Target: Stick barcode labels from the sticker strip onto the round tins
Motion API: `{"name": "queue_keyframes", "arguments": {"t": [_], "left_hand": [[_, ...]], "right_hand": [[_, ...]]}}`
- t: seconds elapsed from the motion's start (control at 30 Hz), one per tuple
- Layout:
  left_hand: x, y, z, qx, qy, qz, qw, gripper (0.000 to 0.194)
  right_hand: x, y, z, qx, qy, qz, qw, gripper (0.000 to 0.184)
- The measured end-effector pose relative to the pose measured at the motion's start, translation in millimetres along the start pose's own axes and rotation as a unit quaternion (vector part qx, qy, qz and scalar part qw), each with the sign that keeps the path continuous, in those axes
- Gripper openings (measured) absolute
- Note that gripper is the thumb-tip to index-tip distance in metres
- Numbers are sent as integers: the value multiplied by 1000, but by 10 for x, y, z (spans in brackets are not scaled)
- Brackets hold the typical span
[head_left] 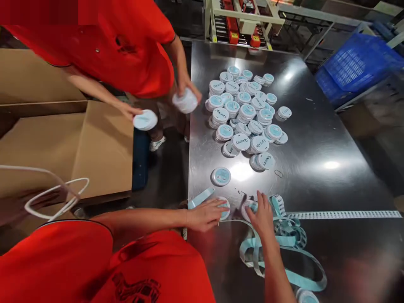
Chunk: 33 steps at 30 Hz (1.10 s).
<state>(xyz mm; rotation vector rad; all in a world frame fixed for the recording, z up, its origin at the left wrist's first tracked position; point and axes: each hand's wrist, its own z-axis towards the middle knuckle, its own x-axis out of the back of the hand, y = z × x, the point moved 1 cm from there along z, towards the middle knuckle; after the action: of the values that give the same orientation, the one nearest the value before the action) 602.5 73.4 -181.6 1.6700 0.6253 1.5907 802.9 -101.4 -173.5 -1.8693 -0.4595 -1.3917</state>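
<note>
My left hand (205,213) lies over a round white tin with a pale blue label (225,209) near the front edge of the steel table (331,139), fingers curled on it. My right hand (260,212) presses its fingertips on a second tin (249,207) just to the right. A pale blue label strip (284,248) curls in loops under and beside my right wrist. One single tin (221,176) sits a little farther up the table.
Several stacked tins (244,113) fill the table's far middle. A person in a red shirt (104,46) at the left edge holds a tin in each hand over a cardboard box (63,147). A white perforated strip (344,214) runs right. A blue crate (356,67) stands far right.
</note>
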Motion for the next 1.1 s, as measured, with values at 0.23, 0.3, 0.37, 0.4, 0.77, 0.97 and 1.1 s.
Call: {"name": "queue_keyframes", "arguments": {"t": [0.23, 0.3, 0.37, 0.4, 0.77, 0.97, 1.1], "left_hand": [[-276, -42, 304, 54, -60, 84, 993, 16], [-309, -20, 337, 57, -48, 64, 995, 17], [-227, -32, 355, 48, -29, 44, 997, 16], [-137, -60, 365, 48, -12, 37, 998, 15], [655, -573, 630, 185, -21, 43, 982, 6], [350, -368, 651, 132, -38, 47, 989, 10], [250, -287, 638, 112, -62, 59, 990, 10]], "right_hand": [[-78, 452, -345, -217, -12, -2, 976, 65], [-117, 536, -457, -253, -9, 9, 967, 65], [-131, 611, -559, -269, -7, 30, 963, 59], [-130, 638, -603, -271, -3, 41, 962, 58], [-167, 411, -627, -106, -43, 45, 992, 72], [-86, 114, -485, -173, -19, -99, 980, 72], [-50, 266, -526, -61, -57, -127, 988, 60]]}}
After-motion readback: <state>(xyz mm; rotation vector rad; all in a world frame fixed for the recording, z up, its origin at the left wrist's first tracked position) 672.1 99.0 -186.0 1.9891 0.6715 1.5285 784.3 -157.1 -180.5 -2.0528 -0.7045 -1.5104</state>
